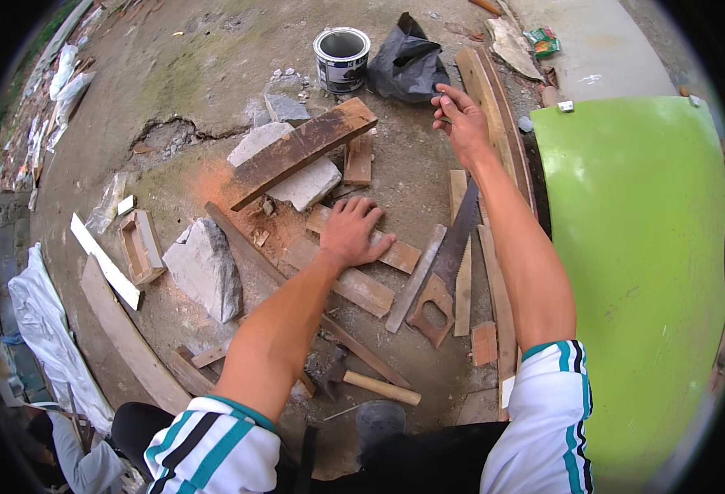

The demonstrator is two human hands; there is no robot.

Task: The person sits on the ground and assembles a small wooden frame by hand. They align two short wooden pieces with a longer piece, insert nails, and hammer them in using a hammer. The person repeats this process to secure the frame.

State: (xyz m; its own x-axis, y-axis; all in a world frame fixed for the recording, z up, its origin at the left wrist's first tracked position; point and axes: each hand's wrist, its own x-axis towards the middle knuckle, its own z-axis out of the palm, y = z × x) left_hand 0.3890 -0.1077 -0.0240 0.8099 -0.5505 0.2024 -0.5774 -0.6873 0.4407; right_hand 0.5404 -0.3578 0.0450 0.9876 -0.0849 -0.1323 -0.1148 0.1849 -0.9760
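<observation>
Wood offcuts [379, 247] under one hand [350, 230]; one handsaw [445, 272], one hammer [354, 379].

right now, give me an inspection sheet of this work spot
surface: bare ground, cracked, orange sawdust
job's things: wood strip under left hand; handsaw lying flat on wood strips
clutter: stones, plank, hammer, tin can, black bag
hands: left hand flat, open; right hand raised, fingers pinched; held thing not clear
cables: nothing seen
surroundings: green panel on the right, white sheet on the left
</observation>
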